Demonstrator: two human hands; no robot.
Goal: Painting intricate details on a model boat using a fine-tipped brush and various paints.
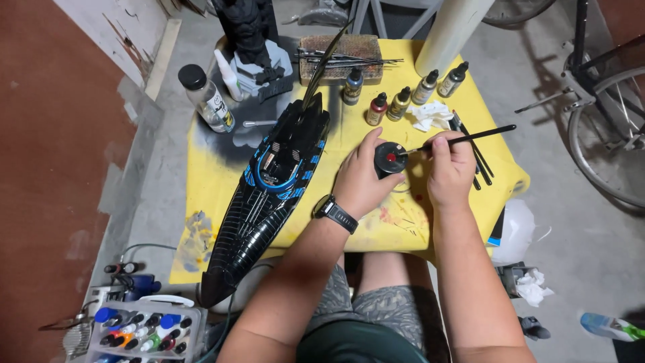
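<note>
Yellow table [349,228] stands on a concrete floor. Left hand [363,178] grips a small black pot [390,158], steadying it right of the black model ship [272,195]. Right hand [450,168] pinches a brush [463,140], tip dipped in.

A small bench [222,171] with a yellow top carries the work; its left part is sprayed grey and black, and red and blue paint smears mark its near edge. A long black model hull [272,195] with blue trim lies slantwise across the left side, its bow hanging past the near edge. Behind it stand a clear bottle [207,98] with a black cap, a slim white bottle [228,75] and a dark figure [254,40] on a grey base. A brown block [340,58] holds thin brushes. Five small paint bottles [400,102] stand in a loose row beside a crumpled white tissue [431,115]. Spare black brushes [481,161] lie at the right.
</note>
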